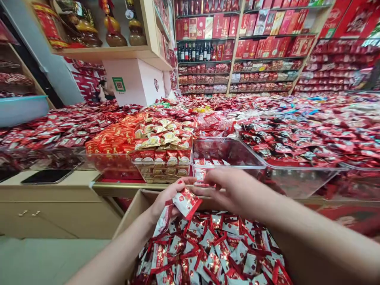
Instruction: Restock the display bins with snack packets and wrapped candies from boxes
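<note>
My left hand [170,196] is closed on a couple of small red-and-white candy packets [187,202], held above an open cardboard box. One packet lies across the fingers and another hangs beside the palm. Close by on the right, my right hand [224,186] has its fingers apart and pointing left, with nothing visible in them. Below both hands, the cardboard box [130,215] is heaped with loose packets [213,253] of the same kind. Just beyond them stands a clear plastic bin [237,168] with a few such packets at its near left.
Left of the bin are gold-and-red packets [163,154] in neat rows, then orange-red packets [113,140]. A bin of red-and-black packets [291,146] adjoins on the right. A dark tablet [47,176] lies on the left counter. An overhanging shelf [118,53] juts out at upper left.
</note>
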Available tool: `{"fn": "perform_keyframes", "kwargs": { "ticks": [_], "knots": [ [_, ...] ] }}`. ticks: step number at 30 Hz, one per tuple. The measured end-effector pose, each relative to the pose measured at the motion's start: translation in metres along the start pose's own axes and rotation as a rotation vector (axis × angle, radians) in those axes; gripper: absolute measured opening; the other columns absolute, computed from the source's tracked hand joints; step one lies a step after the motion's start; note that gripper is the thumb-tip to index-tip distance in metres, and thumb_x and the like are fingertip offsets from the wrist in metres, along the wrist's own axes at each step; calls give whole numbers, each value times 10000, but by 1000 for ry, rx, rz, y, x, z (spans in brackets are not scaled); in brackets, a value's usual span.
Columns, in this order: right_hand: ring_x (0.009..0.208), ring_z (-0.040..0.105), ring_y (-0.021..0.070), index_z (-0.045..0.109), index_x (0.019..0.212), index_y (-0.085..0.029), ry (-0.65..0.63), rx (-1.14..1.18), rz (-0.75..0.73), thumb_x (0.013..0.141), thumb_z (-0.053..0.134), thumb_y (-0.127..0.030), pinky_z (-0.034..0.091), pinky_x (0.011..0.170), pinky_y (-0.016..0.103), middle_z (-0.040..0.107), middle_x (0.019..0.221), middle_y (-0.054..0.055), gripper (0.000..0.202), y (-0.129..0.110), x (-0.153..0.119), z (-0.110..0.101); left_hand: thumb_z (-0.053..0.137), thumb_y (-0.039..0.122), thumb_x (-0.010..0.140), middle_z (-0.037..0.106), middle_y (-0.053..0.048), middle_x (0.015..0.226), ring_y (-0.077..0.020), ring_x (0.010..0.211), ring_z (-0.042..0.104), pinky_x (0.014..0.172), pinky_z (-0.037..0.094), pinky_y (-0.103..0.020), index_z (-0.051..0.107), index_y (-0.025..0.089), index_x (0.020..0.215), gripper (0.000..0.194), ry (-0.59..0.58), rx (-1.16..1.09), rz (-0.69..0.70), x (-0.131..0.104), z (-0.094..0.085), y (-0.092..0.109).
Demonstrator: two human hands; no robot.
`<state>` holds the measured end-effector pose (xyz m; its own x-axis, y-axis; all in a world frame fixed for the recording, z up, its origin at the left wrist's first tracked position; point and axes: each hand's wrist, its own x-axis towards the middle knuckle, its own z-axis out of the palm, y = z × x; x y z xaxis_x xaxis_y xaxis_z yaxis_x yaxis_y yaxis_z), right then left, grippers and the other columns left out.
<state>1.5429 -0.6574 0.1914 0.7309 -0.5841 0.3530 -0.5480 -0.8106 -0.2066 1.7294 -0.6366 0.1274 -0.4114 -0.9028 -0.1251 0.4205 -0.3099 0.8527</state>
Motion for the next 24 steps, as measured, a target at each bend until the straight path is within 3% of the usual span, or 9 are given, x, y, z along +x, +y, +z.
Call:
{"fn": "perform_keyframes", "kwargs": {
  "ticks": [4,8,12,17,20,22,24],
  "knots": [
    [1005,436,178,444,946,-180,109,187,-100,720,522,-261,419,798,288,457,1080,96,252,-27,-44,27,298,187,791,563,27,555,-21,247,362,262,207,-113,404,188,1095,321,-94,-132,-51,1,34,-5],
    [1041,408,185,445,947,-190,265,147,-179,758,463,-173,413,825,308,449,1078,94,191,-25,-60,40,304,163,762,599,-8,650,-56,348,474,320,316,-132,344,198,1167,408,-163,-233,-83,2,55,-3],
    [961,472,152,461,948,-219,331,178,-168,763,460,-161,450,760,244,495,1037,63,194,-23,-72,43,307,145,684,611,-82,880,-23,265,402,251,229,-125,280,194,1217,535,-272,-271,-112,-3,57,-1],
    [955,494,144,459,907,-198,468,215,-216,741,464,-89,447,769,267,543,994,64,199,-20,-72,38,318,176,654,626,-34,810,-20,261,369,346,401,-208,230,256,1239,596,-305,-203,-108,-10,52,-2],
    [874,530,111,474,859,-203,522,150,-182,741,466,-101,448,729,229,571,946,39,156,-10,-60,14,277,319,754,630,-24,758,-3,248,291,367,427,-237,336,239,1181,439,-207,-47,-29,-8,38,6],
    [844,537,111,491,810,-199,601,94,-108,741,472,-131,441,713,228,577,917,35,99,2,-46,-9,295,398,776,630,-42,773,10,258,246,378,433,-231,438,182,1085,404,-37,166,104,-5,20,14],
    [793,546,122,502,769,-187,633,51,-4,741,477,-181,440,673,239,580,883,43,37,17,-27,-31,400,373,756,631,-43,757,12,284,245,386,428,-200,502,140,977,337,183,420,249,-2,-6,20]
  ]
}}
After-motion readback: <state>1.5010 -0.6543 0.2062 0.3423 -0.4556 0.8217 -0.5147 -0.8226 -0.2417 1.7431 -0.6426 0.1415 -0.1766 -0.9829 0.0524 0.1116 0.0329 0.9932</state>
